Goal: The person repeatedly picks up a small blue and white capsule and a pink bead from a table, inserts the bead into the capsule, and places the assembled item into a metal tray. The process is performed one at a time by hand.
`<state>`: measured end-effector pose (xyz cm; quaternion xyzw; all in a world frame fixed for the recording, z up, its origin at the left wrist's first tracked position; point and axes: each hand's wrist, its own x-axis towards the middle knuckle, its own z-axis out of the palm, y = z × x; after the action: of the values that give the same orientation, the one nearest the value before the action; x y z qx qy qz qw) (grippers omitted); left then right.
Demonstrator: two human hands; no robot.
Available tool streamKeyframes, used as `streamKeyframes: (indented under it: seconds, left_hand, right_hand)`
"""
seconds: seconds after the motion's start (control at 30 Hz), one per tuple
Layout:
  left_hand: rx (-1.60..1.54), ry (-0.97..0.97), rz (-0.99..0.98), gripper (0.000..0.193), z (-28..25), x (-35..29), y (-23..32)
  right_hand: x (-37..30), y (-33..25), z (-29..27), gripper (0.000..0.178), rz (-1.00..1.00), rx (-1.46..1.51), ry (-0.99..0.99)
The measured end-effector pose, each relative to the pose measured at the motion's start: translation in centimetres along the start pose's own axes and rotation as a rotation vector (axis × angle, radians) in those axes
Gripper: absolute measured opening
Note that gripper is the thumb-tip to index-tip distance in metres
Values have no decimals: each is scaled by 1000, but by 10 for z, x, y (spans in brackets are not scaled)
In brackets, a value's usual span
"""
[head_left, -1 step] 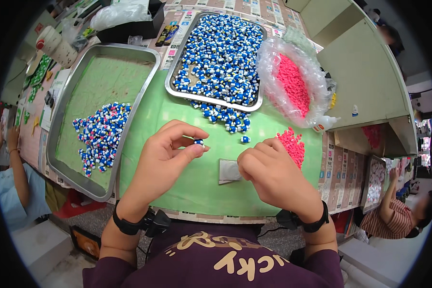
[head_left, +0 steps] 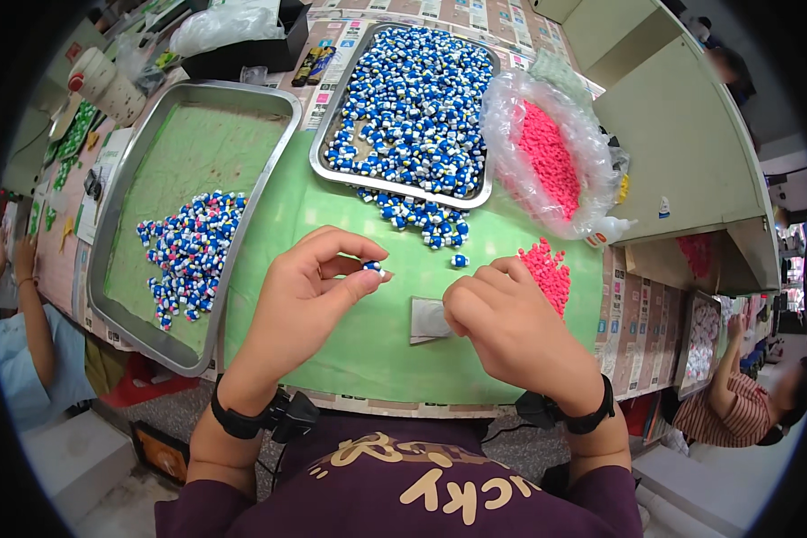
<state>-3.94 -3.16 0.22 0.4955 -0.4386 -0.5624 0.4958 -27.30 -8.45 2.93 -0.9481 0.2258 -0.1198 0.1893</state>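
Note:
Between thumb and fingers, my left hand (head_left: 307, 296) pinches a small blue-and-white plastic piece (head_left: 374, 266) above the green mat (head_left: 359, 372). My right hand (head_left: 509, 327) is closed with its fingers curled down; whatever they hold is hidden. Just beyond that hand lies a single loose blue-and-white piece (head_left: 459, 261). A small pile of pink pieces (head_left: 548, 273) is to its right. On the mat between my hands rests a flat whitish square pad (head_left: 429, 320), partly behind my right fingers.
A metal tray (head_left: 321, 170) heaped with blue-and-white pieces stands at the back, some spilled before it. The left tray (head_left: 199, 362) holds similar pieces with pink bits. A clear plastic bag (head_left: 502, 108) of pink pieces sits back right, beside a cabinet (head_left: 690, 134). Other people work at both sides.

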Motion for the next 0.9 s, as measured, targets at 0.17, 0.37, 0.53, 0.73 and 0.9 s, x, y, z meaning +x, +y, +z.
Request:
streamKeyframes:
  seconds: [0.17, 0.37, 0.53, 0.73, 0.9]
  left_hand:
    - [-24, -42, -56, 19, -3, -1, 6]
    - [-325, -154, -49, 23, 8, 3, 5]
    - [-435, -208, -130, 23, 19, 5, 11]
    - [-428, -176, -38, 25, 30, 4, 5]
    - [-423, -183, -43, 22, 31, 4, 6]
  right_hand:
    - [2, -1, -1, 20, 9, 35, 9]
    - [2, -11, -15, 24, 125, 403, 266]
    - [3, -19, -11, 27, 176, 697, 489]
    - [4, -21, 0, 28, 137, 774, 600]
    - [2, -21, -4, 38, 161, 728, 537]
